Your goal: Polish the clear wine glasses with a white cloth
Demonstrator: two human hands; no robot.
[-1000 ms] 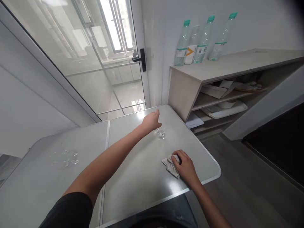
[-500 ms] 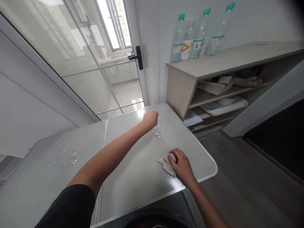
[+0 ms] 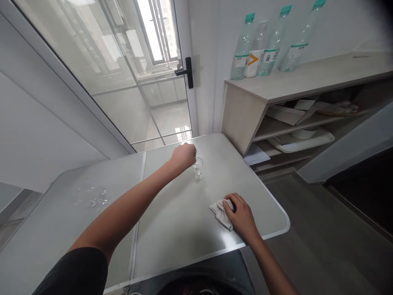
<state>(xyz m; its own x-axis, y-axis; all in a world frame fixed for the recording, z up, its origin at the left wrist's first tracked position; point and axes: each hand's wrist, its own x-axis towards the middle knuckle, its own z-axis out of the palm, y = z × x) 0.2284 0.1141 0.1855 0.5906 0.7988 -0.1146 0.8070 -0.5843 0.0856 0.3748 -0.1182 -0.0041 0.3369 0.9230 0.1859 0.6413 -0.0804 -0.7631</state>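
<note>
My left hand [image 3: 184, 155] is closed at the far part of the table, its fingers pinching the rim of a small clear glass cup [image 3: 198, 175]. The cup's lower part shows just right of the fist; the fingertips themselves are hidden. Nearer to me, my right hand [image 3: 241, 211] is closed on a crumpled white cloth [image 3: 221, 213] lying against the tabletop. A small dark patch shows between thumb and fingers there, and I cannot make out what it is. Several clear glass pieces [image 3: 93, 196] stand on the table's left part.
The pale table [image 3: 172, 241] has a seam and a light raised edge. Behind its right side stands a wooden shelf unit [image 3: 242, 110] holding papers and a tray [image 3: 319, 141]. Several plastic bottles [image 3: 270, 55] stand on top. A glass door with a black handle [image 3: 188, 73] is beyond.
My left hand has moved left over the table, and the glass cup has shifted left with it. The right hand and cloth stay about in place. The whole view has turned slightly left.
</note>
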